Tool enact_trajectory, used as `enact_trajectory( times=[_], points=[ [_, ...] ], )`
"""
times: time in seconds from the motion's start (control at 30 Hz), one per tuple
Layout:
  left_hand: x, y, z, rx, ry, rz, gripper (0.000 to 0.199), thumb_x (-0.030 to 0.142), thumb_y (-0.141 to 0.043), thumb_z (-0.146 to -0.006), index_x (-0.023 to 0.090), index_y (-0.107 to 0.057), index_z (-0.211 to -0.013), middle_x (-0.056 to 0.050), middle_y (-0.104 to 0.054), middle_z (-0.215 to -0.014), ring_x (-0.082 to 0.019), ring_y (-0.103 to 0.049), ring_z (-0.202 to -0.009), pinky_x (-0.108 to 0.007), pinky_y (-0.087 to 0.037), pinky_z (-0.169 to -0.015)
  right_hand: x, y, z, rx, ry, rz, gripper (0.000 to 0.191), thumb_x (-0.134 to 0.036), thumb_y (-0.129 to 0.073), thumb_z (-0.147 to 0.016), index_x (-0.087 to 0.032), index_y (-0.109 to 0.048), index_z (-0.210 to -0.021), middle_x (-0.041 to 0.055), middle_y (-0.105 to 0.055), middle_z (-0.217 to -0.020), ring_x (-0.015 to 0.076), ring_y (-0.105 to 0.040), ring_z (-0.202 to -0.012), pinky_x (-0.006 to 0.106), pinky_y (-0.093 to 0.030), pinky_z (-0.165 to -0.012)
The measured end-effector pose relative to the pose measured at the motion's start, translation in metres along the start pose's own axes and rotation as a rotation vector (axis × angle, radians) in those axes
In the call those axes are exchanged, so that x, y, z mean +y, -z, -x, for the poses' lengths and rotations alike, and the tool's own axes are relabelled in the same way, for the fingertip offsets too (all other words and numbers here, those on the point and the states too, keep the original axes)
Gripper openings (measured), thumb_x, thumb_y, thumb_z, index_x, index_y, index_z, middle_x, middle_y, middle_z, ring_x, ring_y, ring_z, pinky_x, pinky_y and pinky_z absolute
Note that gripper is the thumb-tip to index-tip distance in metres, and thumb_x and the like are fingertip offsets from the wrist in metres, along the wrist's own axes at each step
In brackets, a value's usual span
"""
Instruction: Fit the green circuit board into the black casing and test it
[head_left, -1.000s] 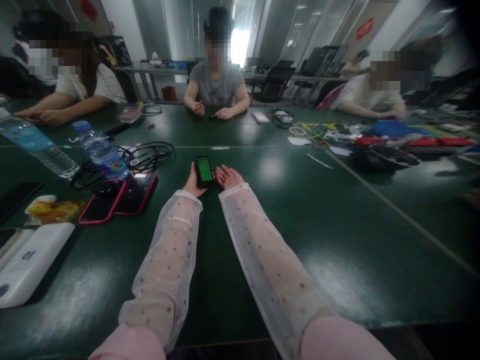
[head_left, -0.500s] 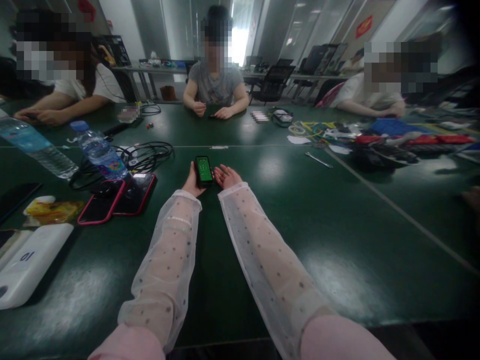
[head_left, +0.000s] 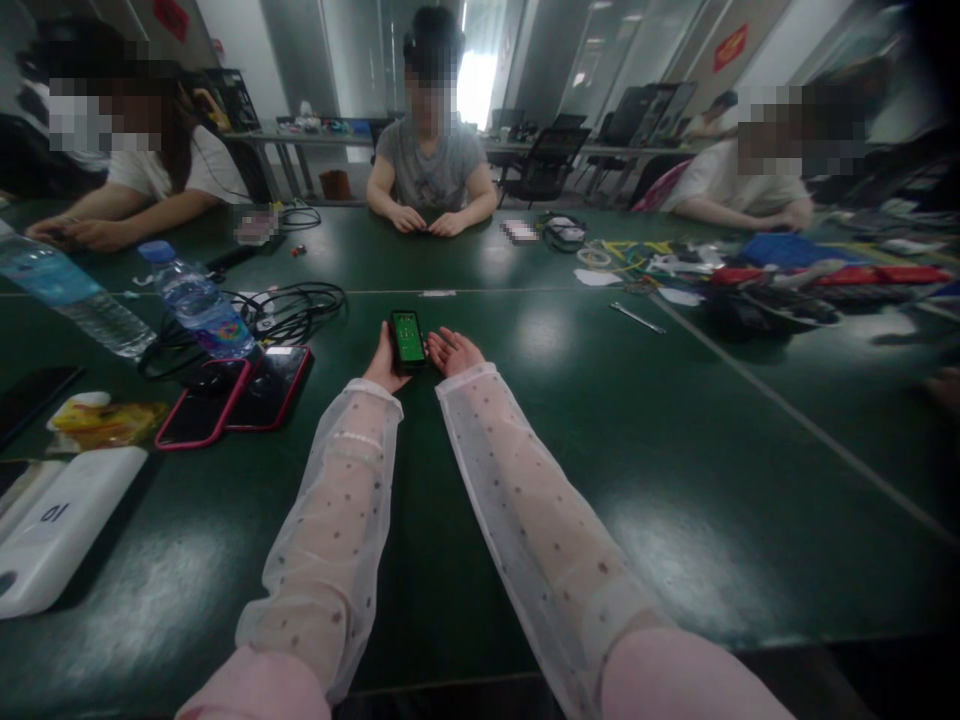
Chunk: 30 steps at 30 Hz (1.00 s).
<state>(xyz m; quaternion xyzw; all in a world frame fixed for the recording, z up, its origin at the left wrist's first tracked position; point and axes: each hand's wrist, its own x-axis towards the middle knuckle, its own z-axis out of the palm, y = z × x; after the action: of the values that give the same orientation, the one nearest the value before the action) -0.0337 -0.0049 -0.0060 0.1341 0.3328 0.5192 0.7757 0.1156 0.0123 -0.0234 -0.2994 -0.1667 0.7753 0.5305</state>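
Note:
A black phone with a bright green screen rests in my left hand, tilted up toward me just above or on the dark green table. The fingers wrap its left side and lower edge. Just right of the phone lies my right hand, palm turned up, its fingers loosely curled but apart, with nothing in them. Its fingertips come close to the phone's right edge; whether they touch it I cannot tell. Sheer dotted sleeves cover both forearms.
Left are two red-edged phones, a white device, a yellow packet, a blue-capped bottle, a larger bottle and black cables. A wrench and piled tools lie right. Three people sit across the table.
My hands and the phone stay practically still. Across the table, the middle person's hands have come down and closer together.

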Motion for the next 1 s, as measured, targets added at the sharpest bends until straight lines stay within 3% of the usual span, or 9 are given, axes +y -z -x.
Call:
enact_trajectory(
  times=[0.33, 0.8, 1.0],
  points=[
    [0.0003, 0.0007, -0.0012, -0.001, 0.012, 0.002, 0.067, 0.068, -0.034, -0.085, 0.011, -0.061, -0.108, -0.008, -0.066, -0.071, -0.017, -0.064, -0.062, -0.029, -0.052, -0.060, -0.0015, -0.0008, 0.0008, 0.005, -0.014, 0.004, 0.018, -0.027, -0.039, -0.093, -0.021, -0.056, -0.096, 0.0039, -0.067, -0.089, 0.0127, -0.066, -0.079, 0.028, -0.058, -0.073],
    [-0.0003, -0.0023, 0.0022, -0.001, -0.006, -0.041, 0.071, 0.068, -0.031, -0.085, 0.009, -0.061, -0.110, -0.009, -0.066, -0.073, -0.018, -0.063, -0.064, -0.030, -0.052, -0.063, -0.0007, -0.0011, 0.0011, -0.005, -0.006, 0.002, 0.019, -0.027, -0.038, -0.094, -0.021, -0.055, -0.094, 0.0038, -0.067, -0.089, 0.0114, -0.066, -0.076, 0.023, -0.058, -0.066],
    [-0.0002, -0.0021, 0.0007, 0.007, -0.001, -0.055, 0.069, 0.068, -0.031, -0.086, 0.009, -0.062, -0.106, -0.009, -0.066, -0.071, -0.017, -0.063, -0.063, -0.028, -0.051, -0.060, -0.0003, 0.0003, -0.0023, 0.020, -0.002, 0.040, 0.017, -0.028, -0.041, -0.093, -0.022, -0.057, -0.097, 0.0025, -0.068, -0.089, 0.0123, -0.067, -0.078, 0.027, -0.059, -0.073]
  ],
)
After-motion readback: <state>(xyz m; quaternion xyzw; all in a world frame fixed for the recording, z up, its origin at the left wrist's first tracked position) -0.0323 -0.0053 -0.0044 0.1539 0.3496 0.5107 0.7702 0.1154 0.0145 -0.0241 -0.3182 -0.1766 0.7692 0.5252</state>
